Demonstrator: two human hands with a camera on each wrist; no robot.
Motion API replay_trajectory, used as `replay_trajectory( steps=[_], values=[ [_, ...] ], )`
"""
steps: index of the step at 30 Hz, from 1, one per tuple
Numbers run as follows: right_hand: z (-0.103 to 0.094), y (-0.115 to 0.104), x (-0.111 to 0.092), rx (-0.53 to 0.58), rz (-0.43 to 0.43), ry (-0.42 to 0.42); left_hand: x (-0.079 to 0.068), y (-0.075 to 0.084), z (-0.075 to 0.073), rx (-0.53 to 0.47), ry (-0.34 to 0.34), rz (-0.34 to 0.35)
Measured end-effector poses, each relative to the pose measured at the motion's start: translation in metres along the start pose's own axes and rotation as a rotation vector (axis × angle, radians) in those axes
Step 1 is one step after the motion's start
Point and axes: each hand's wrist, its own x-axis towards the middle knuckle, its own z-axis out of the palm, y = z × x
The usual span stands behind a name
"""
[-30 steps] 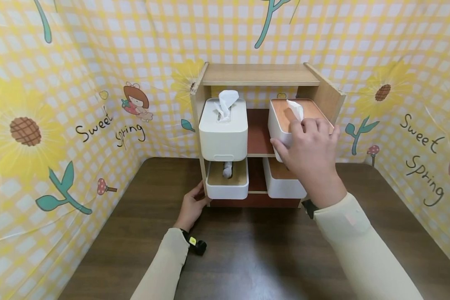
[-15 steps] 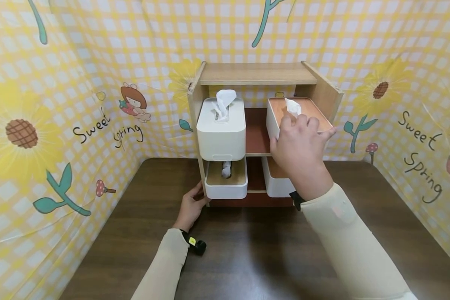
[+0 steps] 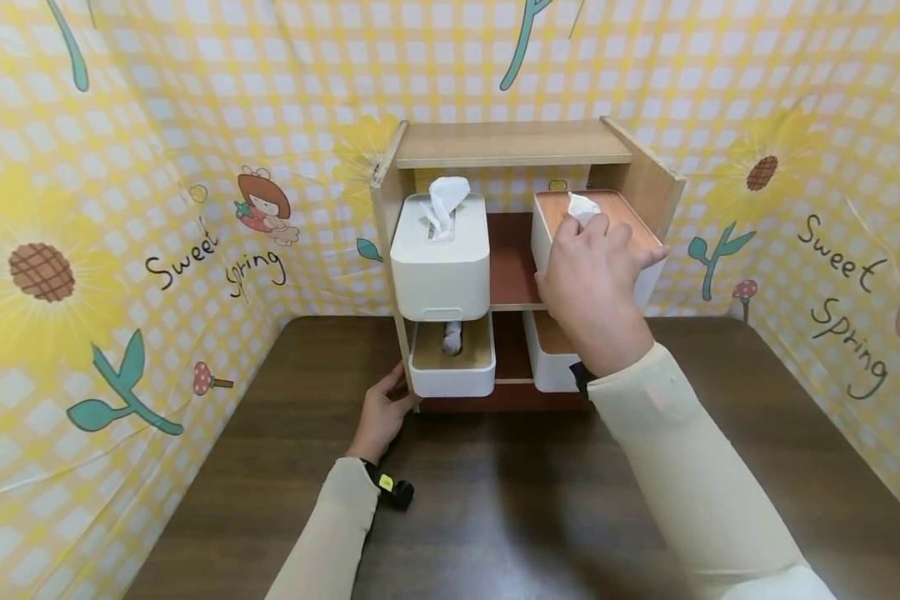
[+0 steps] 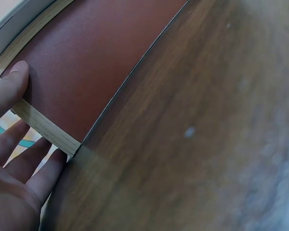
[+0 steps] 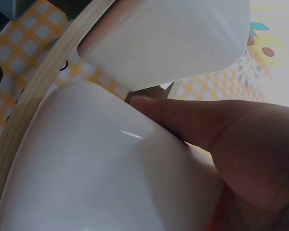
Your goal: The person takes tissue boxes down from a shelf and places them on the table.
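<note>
My left hand (image 3: 381, 415) grips the lower left edge of a wooden shelf unit (image 3: 513, 143). In the left wrist view its thumb (image 4: 18, 77) lies on the inner side of the side panel, the other fingers outside. My right hand (image 3: 596, 287) holds a white tissue box with a wood-look lid (image 3: 551, 202) on the upper right shelf. The thumb (image 5: 178, 118) lies along the box's left side, the other fingers spread over its top. A tissue (image 3: 583, 207) sticks up by the fingertips. The hand and forearm hide most of the box's front.
An all-white tissue box (image 3: 441, 279) stands on the upper left shelf. Below are a wood-lidded tissue box (image 3: 452, 382) at left and another (image 3: 551, 367) at right, partly hidden. A dark wooden table (image 3: 450, 517) bears the unit; patterned cloth (image 3: 450, 67) hangs around it.
The right hand has shifted slightly left and towards the tissue on the wood-lidded box, its little finger now stretched to the right. The left hand has stayed on the shelf unit.
</note>
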Motion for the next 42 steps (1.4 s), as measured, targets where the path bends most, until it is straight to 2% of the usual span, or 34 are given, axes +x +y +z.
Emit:
replay_trajectory(
  steps=[7, 16, 25, 34, 42],
  values=[
    [0.005, 0.002, -0.003, 0.069, -0.011, 0.07, -0.002, 0.0, 0.0, 0.003, 0.007, -0.006],
    [0.002, 0.006, -0.006, 0.142, -0.008, -0.013, -0.001, -0.001, 0.001, 0.012, 0.0, -0.005],
    [0.001, 0.008, -0.015, 0.167, -0.024, 0.022, 0.0, 0.0, 0.001, 0.012, 0.012, 0.004],
    [0.003, 0.011, -0.02, 0.192, -0.04, 0.082, 0.0, 0.004, -0.002, 0.008, 0.006, -0.017],
    [0.003, 0.014, -0.021, 0.208, -0.05, 0.078, 0.001, 0.005, 0.0, 0.011, 0.005, -0.024]
  ],
)
